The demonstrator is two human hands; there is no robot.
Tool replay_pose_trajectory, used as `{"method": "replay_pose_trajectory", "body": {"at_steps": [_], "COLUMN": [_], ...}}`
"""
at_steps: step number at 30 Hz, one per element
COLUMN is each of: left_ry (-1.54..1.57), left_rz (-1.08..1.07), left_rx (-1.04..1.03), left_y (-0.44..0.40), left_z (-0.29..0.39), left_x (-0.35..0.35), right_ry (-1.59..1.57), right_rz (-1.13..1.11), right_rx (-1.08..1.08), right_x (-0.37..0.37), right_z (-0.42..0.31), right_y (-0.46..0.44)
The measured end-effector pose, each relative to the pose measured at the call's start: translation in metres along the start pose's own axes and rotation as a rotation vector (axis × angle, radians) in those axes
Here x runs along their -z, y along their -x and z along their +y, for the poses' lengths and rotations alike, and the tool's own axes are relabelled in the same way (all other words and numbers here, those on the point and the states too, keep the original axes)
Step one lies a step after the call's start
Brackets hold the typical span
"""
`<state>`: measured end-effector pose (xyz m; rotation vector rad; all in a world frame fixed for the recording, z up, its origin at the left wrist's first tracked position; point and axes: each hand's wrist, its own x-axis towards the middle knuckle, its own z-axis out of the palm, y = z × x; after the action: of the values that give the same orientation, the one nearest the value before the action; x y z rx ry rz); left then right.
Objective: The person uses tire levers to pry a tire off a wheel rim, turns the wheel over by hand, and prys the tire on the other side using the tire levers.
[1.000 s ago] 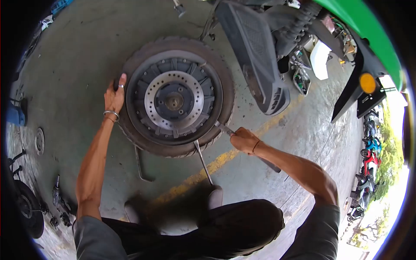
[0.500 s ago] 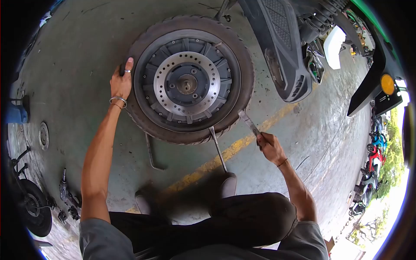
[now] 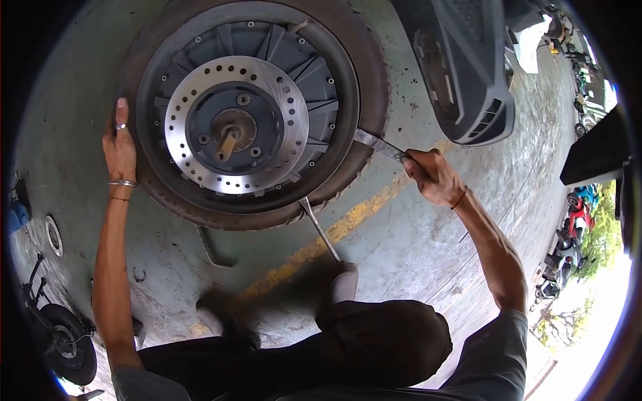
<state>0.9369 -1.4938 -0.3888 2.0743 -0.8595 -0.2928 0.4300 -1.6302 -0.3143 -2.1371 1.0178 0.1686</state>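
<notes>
A wheel lies on its side on the floor, with a tire (image 3: 372, 87), a dark rim and a drilled brake disc (image 3: 294, 127). An axle stub (image 3: 229, 144) stands up from its hub. My left hand (image 3: 120, 148) grips the tire's left edge, thumb upward; its other fingers are partly hidden. In my right hand (image 3: 435, 177) is a flat metal tire lever (image 3: 380, 144), its tip at the seam between rim and tire on the right. Another tire lever (image 3: 321, 230) sticks out of the seam at the bottom, its outer end by my shoe (image 3: 345, 282).
A bent metal rod (image 3: 211, 250) pokes out from under the tire. Dark scooter bodywork (image 3: 461, 80) hangs at upper right. A small wheel (image 3: 67, 344) and a metal ring (image 3: 53, 235) are at left. Parked motorbikes (image 3: 562, 260) line the right.
My right hand has brought the tire lever up to the rim seam; before, its tip was at the tire's outer edge. The wheel appears larger and further left, with my left hand still on it.
</notes>
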Motion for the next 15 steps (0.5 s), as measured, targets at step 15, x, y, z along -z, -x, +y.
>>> {"method": "replay_pose_trajectory", "body": {"at_steps": [15], "left_ry": [-0.056], "left_rz": [-0.058], "left_rx": [0.147], "left_y": [0.010], "left_z": [0.040], "left_x": [0.019], "right_ry": [0.384], "right_rz": [-0.142], "right_rx": [-0.373], "right_x": [-0.002], "right_z": [-0.056], "right_y": [-0.009]}}
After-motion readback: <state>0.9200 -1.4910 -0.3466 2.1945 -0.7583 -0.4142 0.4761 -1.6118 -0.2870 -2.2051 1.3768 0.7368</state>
